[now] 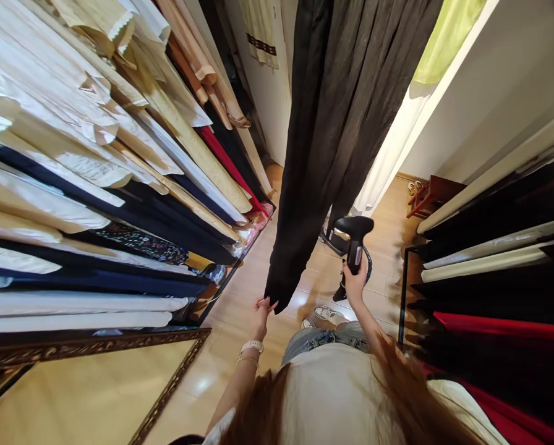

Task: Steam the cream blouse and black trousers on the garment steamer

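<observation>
A long pair of black trousers (323, 123) hangs in front of me, one leg drawn out toward my body. At that leg's lower hem, my left hand (261, 309) pinches the fabric between thumb and fingers. A white watch band and a thin bracelet circle the left wrist. My right hand (355, 281) is wrapped round the handle of a black handheld garment steamer (355, 230), held upright to the right of the trousers. The steamer's head looks apart from the cloth. A dark ribbed hose (368, 266) curves down behind the handle.
Densely hung garments (119, 123) line the left side, and dark and red clothes (499, 296) the right. An ornate framed mirror (175, 383) leans at lower left. Behind the trousers hang a white and a lime-green garment (448, 43). A small reddish-brown stool (437, 194) stands by the wall.
</observation>
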